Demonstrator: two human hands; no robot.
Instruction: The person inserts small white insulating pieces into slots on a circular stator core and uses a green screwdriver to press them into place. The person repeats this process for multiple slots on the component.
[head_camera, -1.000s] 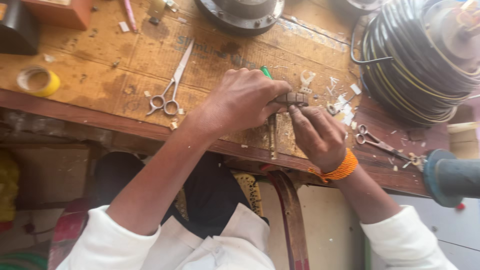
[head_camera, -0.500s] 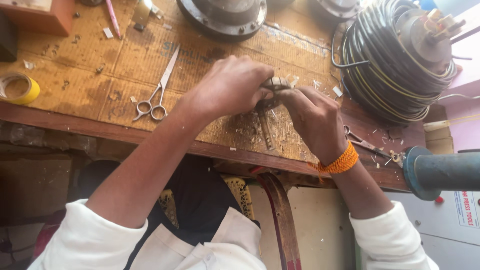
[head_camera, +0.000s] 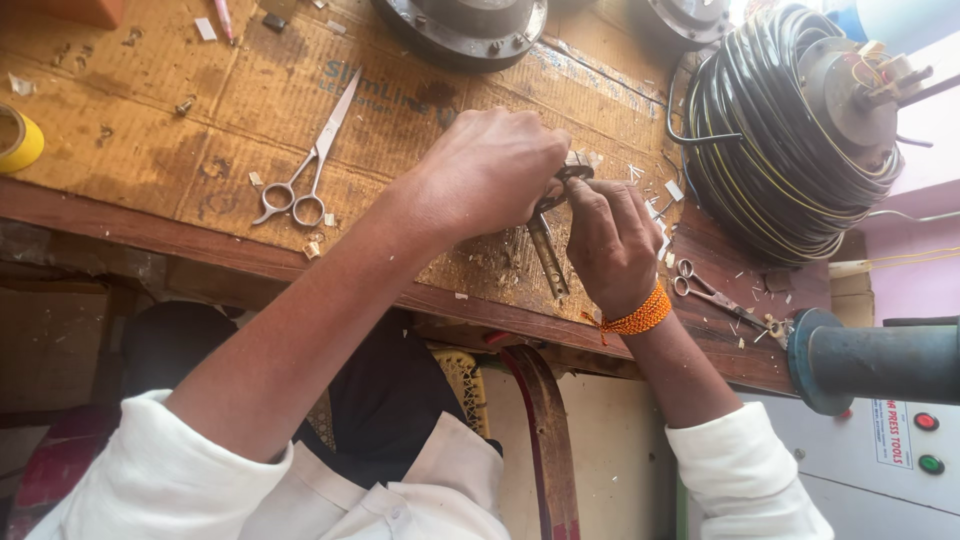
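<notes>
My left hand (head_camera: 490, 170) and my right hand (head_camera: 610, 240) meet over the cardboard-covered workbench (head_camera: 150, 140). Both close around a small metal tool (head_camera: 572, 168) whose long steel handles (head_camera: 548, 258) hang down between the palms. What the tool's jaws bite on is hidden by my fingers. An orange thread band (head_camera: 632, 316) circles my right wrist. White sleeves cover both forearms near the bottom of the view.
Steel scissors (head_camera: 305, 170) lie left of my hands. A smaller pair of scissors (head_camera: 708, 292) lies to the right. A big coil of black cable (head_camera: 790, 130) sits at the right, round metal housings (head_camera: 470, 25) at the back, yellow tape (head_camera: 18, 138) far left, a grey-blue cylinder (head_camera: 880, 360) lower right.
The view has drifted right and down, so the bench objects sit further left in the picture. My hands stay pressed together on the tool, shifting only slightly.
</notes>
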